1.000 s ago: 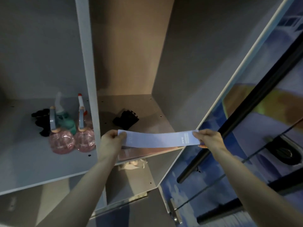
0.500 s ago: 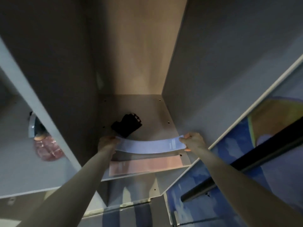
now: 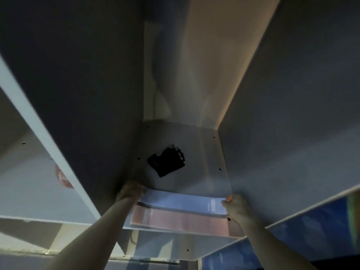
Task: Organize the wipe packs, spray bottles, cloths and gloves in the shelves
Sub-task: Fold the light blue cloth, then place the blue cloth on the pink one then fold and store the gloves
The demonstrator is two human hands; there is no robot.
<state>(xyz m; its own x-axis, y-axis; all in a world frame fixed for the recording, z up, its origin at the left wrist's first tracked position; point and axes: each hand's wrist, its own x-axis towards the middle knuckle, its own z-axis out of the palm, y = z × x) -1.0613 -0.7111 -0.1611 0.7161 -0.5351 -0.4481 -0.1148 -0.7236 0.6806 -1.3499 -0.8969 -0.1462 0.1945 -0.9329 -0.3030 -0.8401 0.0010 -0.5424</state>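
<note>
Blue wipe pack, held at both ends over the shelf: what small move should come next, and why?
Probably lower the blue wipe pack flat onto the shelf and let go. The left hand and right hand grip its ends just behind the pink wipe pack lying at the front edge, and bare shelf remains before the black glove.
</note>
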